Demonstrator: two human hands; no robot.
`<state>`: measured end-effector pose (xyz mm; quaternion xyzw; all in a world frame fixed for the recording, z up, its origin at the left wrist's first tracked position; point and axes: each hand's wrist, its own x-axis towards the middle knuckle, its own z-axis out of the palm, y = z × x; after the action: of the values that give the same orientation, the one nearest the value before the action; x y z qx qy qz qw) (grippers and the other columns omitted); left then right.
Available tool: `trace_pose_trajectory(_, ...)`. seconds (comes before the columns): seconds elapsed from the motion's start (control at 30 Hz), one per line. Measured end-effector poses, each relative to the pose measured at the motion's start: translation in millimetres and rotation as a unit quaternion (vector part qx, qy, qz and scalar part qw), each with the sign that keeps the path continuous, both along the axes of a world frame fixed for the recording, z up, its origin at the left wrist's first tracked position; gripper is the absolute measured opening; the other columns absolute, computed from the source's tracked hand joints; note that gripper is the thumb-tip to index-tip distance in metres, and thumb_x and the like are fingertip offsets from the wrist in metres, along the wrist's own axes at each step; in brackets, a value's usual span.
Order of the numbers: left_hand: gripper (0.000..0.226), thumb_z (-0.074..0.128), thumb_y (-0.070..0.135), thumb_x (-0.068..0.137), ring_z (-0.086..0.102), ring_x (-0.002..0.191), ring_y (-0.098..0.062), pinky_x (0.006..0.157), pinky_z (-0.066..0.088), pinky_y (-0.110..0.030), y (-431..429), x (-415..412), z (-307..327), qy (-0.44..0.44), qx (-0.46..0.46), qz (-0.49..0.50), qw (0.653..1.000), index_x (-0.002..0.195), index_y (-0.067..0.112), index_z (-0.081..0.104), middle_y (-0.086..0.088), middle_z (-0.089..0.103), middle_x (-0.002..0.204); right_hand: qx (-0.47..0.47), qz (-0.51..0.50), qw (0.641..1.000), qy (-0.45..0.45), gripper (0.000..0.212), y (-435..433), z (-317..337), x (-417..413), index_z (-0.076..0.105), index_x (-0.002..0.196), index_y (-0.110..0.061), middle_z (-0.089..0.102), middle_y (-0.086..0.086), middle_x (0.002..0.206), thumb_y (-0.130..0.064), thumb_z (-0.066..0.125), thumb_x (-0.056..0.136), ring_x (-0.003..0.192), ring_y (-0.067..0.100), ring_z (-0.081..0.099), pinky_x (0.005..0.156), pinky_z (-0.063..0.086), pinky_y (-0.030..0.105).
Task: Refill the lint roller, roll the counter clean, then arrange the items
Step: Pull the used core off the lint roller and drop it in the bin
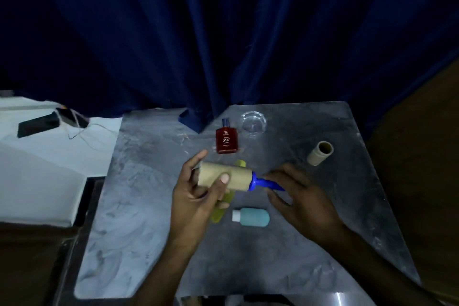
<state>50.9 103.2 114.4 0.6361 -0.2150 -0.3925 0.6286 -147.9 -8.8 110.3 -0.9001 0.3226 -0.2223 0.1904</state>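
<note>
Lint roller [227, 179] held between both hands, left hand [198, 194] on roll, right hand [301, 197] on handle

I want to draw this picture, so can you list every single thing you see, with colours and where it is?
Lint roller: one, tan roll on blue handle, held above counter middle.
Cardboard tube: one, tan, lying at right.
Perfume bottle: one, red, back middle.
Glass dish: one, clear, right of perfume.
Small bottle: one, teal, white cap, lying near front.
Yellow-green item: one, under roller, unclear.
Counter: one, grey.
Curtain: dark blue, behind.
Left hand: grips roll.
Right hand: holds handle.
</note>
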Motion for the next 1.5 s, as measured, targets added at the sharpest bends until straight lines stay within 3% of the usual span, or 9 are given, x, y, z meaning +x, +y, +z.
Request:
trace_pose_trajectory(0.13, 0.043, 0.092, 0.033, 0.084, 0.082, 0.085, -0.030, 0.060, 0.066, -0.032, 60.7, 33.3, 30.0, -0.018, -0.045, 0.065, 0.997, 0.122, 0.029, 0.074, -0.003, 0.080, 0.109, -0.072, 0.058, 0.996, 0.003, 0.027, 27.5, 45.7, 45.4, 0.066, 0.123, -0.016, 0.059, -0.002, 0.117, -0.023, 0.057, 0.099, 0.104, 0.017, 0.058, 0.091, 0.041, 0.024)
trace_pose_trajectory(0.37, 0.066, 0.092, 0.059, 0.071, 0.079, 0.094, -0.023, 0.059, 0.065, -0.032, 148.8, 86.2, 63.3, -0.038, -0.089, 0.148, 0.984, 0.126, 0.028, 0.074, 0.004, 0.076, 0.112, -0.166, 0.108, 0.980, 0.017, 0.037, 86.1, 92.3, 117.0, 0.069, 0.120, -0.010, 0.062, 0.006, 0.114, -0.011, 0.074, 0.084, 0.105, 0.024, 0.055, 0.100, 0.038, 0.034)
trace_pose_trajectory(0.57, 0.058, 0.088, 0.040, 0.073, 0.076, 0.091, -0.020, 0.060, 0.065, -0.033, 214.0, 124.1, 58.5, -0.033, -0.103, 0.215, 0.971, 0.126, 0.024, 0.072, -0.008, 0.074, 0.112, -0.164, 0.155, 0.974, -0.008, 0.033, 133.4, 102.9, 168.6, 0.071, 0.111, -0.009, 0.066, 0.003, 0.100, -0.019, 0.040, 0.103, 0.092, 0.024, 0.058, 0.096, 0.041, 0.040)
trace_pose_trajectory(0.67, 0.062, 0.095, 0.054, 0.068, 0.075, 0.079, -0.021, 0.062, 0.064, -0.032, 238.3, 136.5, 57.6, -0.019, -0.102, 0.235, 0.966, 0.118, 0.025, 0.072, -0.010, 0.078, 0.111, -0.139, 0.167, 0.976, -0.011, 0.025, 153.2, 105.6, 188.7, 0.067, 0.106, -0.019, 0.066, -0.006, 0.095, -0.023, 0.042, 0.103, 0.084, 0.017, 0.055, 0.089, 0.040, 0.038)
trace_pose_trajectory(0.83, 0.066, 0.095, 0.058, 0.070, 0.075, 0.104, -0.025, 0.066, 0.064, -0.033, 273.1, 146.8, 57.0, -0.014, -0.113, 0.230, 0.966, 0.121, 0.024, 0.072, -0.011, 0.075, 0.127, -0.089, 0.181, 0.979, 0.024, 0.028, 175.0, 114.6, 211.4, 0.051, 0.107, -0.031, 0.057, -0.017, 0.097, -0.053, 0.053, 0.091, 0.086, -0.004, 0.039, 0.077, 0.035, 0.019)
trace_pose_trajectory(0.97, 0.085, 0.102, 0.054, 0.058, 0.075, 0.110, -0.031, 0.073, 0.065, -0.036, 294.3, 150.3, 54.5, 0.023, -0.122, 0.261, 0.957, 0.131, 0.026, 0.069, -0.018, 0.076, 0.128, -0.086, 0.222, 0.970, 0.046, 0.019, 186.5, 121.1, 224.2, 0.053, 0.100, -0.034, 0.047, -0.025, 0.095, -0.048, 0.056, 0.089, 0.092, -0.010, 0.040, 0.081, 0.033, 0.010)
trace_pose_trajectory(1.2, 0.085, 0.107, 0.047, 0.044, 0.077, 0.098, -0.020, 0.070, 0.064, -0.027, 324.2, 167.2, 60.0, 0.096, -0.172, 0.300, 0.933, 0.119, 0.020, 0.076, -0.013, 0.078, 0.122, -0.126, 0.309, 0.940, 0.070, 0.033, 209.7, 132.9, 256.6, 0.069, 0.098, -0.022, 0.062, -0.009, 0.098, -0.042, 0.043, 0.101, 0.088, 0.016, 0.060, 0.093, 0.046, 0.040)
trace_pose_trajectory(1.37, 0.039, 0.102, 0.033, 0.059, 0.079, 0.098, -0.014, 0.072, 0.064, -0.025, 349.7, 181.8, 57.9, 0.096, -0.196, 0.324, 0.920, 0.089, 0.024, 0.080, 0.001, 0.082, 0.114, -0.144, 0.319, 0.934, 0.078, 0.036, 225.9, 128.3, 278.1, 0.068, 0.098, -0.019, 0.062, -0.007, 0.096, -0.041, 0.040, 0.102, 0.086, 0.016, 0.060, 0.106, 0.038, 0.032)
trace_pose_trajectory(1.5, 0.023, 0.078, 0.023, 0.084, 0.080, 0.093, -0.010, 0.066, 0.062, -0.022, 367.4, 187.8, 50.6, 0.109, -0.212, 0.376, 0.896, 0.103, 0.019, 0.067, 0.003, 0.083, 0.105, -0.129, 0.319, 0.938, 0.037, 0.025, 234.0, 121.8, 295.3, 0.067, 0.098, -0.017, 0.061, -0.006, 0.097, -0.038, 0.055, 0.096, 0.090, 0.013, 0.054, 0.099, 0.032, 0.022)
